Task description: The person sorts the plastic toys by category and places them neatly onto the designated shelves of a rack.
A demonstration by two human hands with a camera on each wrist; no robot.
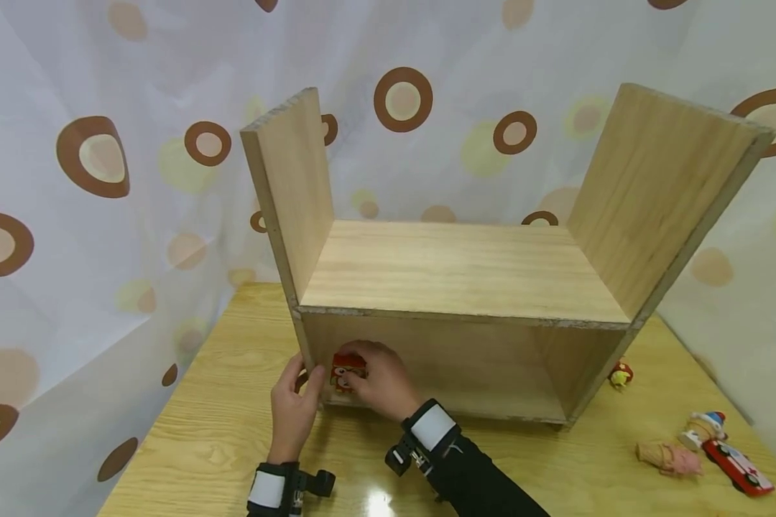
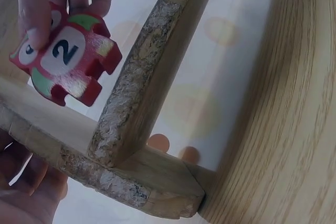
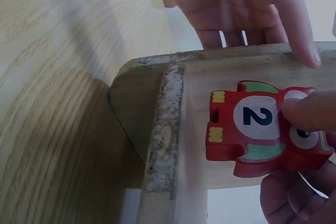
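Note:
My right hand (image 1: 388, 380) pinches a red wooden owl block (image 3: 256, 118) with green wings and a black 2 on its white belly, thumb across its face. Head view shows the owl inside the lower compartment of a wooden shelf (image 1: 459, 269), close to its left wall. In the left wrist view the owl's feet (image 2: 100, 72) point toward the bottom board. My left hand (image 1: 292, 416) grips the front edge of the shelf's left side panel (image 3: 236, 64), with the thumb on the inner side and the other fingers on the outer side, partly hidden by the panel.
Right of the shelf lie a pink ice cream cone toy (image 1: 669, 458), a small figure with a blue and red cap (image 1: 703, 429) and a red and white toy vehicle (image 1: 738, 468). A small red and yellow toy (image 1: 621, 375) sits by the right panel. A patterned curtain hangs behind.

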